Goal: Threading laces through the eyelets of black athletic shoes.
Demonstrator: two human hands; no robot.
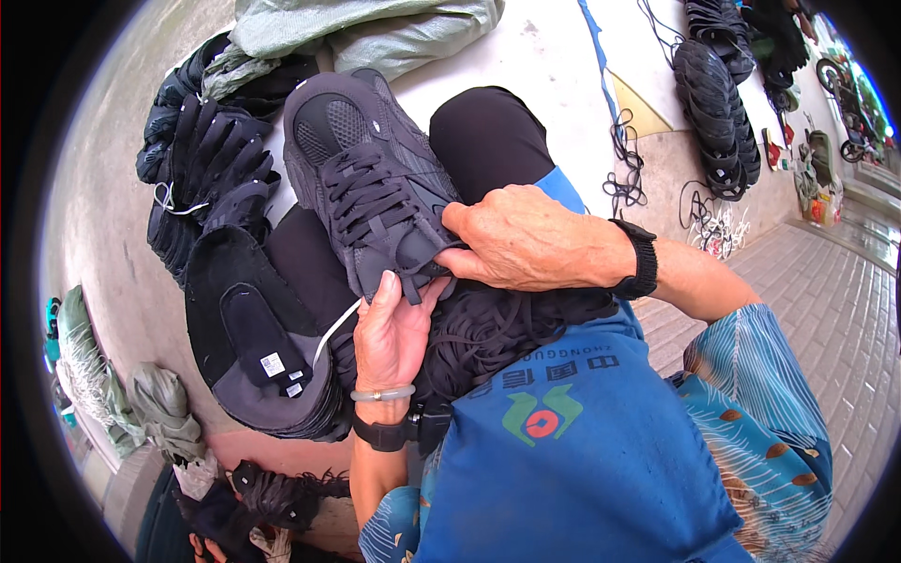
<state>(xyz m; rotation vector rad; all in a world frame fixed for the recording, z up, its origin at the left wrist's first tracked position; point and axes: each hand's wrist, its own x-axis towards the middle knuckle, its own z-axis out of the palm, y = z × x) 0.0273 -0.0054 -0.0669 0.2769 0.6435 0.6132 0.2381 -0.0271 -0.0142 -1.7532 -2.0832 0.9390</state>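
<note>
A dark grey laced shoe upper (371, 202) with a mesh toe rests over my lap, its toe pointing away from me and its collar toward me. My right hand (526, 239) grips the right side of the collar with bent fingers and thumb. From below, my left hand (399, 328) pinches the near edge beside the tongue; some of its fingertips are hidden by the upper. A white cord (333, 328) runs to the left of that hand. Loose dark laces (511, 324) lie heaped across my lap under my wrists.
At my left is a stack of black uppers (258, 342) with small white labels. More dark uppers (211, 159) pile up beyond it, near a pale green sack (375, 33). Laces (624, 164) lie on the ground to the right, near another row of uppers (713, 117).
</note>
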